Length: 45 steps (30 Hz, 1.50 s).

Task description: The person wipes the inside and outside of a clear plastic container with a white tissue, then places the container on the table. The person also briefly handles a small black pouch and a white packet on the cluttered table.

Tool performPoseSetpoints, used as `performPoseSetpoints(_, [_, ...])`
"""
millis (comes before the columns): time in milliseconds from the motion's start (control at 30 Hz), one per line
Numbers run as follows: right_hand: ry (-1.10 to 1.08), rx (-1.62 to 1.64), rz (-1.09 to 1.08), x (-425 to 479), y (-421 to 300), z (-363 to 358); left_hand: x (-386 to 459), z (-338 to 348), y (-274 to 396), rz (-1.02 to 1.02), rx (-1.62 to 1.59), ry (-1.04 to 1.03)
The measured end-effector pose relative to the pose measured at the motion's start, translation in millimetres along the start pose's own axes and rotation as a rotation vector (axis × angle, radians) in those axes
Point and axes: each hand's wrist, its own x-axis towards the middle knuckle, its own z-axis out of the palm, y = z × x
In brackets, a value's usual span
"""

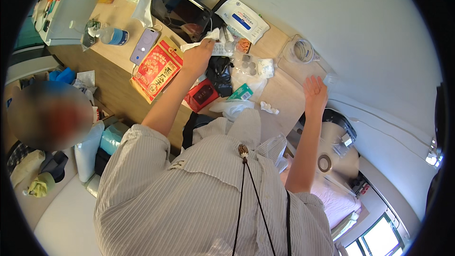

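Observation:
My left hand (198,57) is over the middle of the wooden desk (280,94), fingers curled around a crumpled white tissue (190,46) that shows on both sides of it. The fingertips are partly hidden. Just left of that wrist lies a red and yellow snack bag (158,69) bearing writing. A black plastic bag (219,73) and a red box (201,95) lie to the wrist's right. Beside the desk's right end, my right hand (315,90) is held with its fingers apart and nothing in it. A roll of clear tape (302,50) sits beyond it.
A tablet (181,10), a phone (145,45), a pack of wipes (243,19) and a spray bottle (113,36) lie around the desk. Nearer me are a green box (241,91) and a crumpled tissue (269,107). Cables (373,112) run along the right wall.

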Motion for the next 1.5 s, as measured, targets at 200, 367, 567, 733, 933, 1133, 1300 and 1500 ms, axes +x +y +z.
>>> performPoseSetpoints(200, [0.071, -0.021, 0.024, -50, 2, -15, 16, -27, -7, 0.042, 0.005, -0.234])
performPoseSetpoints(367, [0.106, -0.205, 0.0, -74, 6, -20, -2, -99, 10, -0.038, 0.097, -0.542])
performPoseSetpoints(567, [-0.348, -0.73, -0.278, -103, 25, 31, -48, -115, 58, 0.345, -0.361, -0.46])
performPoseSetpoints(733, [-0.7, -0.934, -0.074, -106, 13, 37, -22, -123, 118, 0.549, -0.43, -0.478])
performPoseSetpoints(933, [-0.454, -0.687, 0.229, -97, -17, -6, 23, -106, 165, 0.735, -0.403, -0.219])
performPoseSetpoints(1133, [-0.002, -0.492, 0.006, -52, -22, -64, 89, -63, 199, 0.673, -0.283, -0.02])
performPoseSetpoints(1300, [-0.018, -0.908, -0.084, -3, -45, -49, 117, -21, 217, 0.614, -0.154, -0.021])
performPoseSetpoints(1500, [-0.096, -1.096, -0.07, 63, -22, -41, 126, 14, 221, 0.627, -0.102, 0.114])
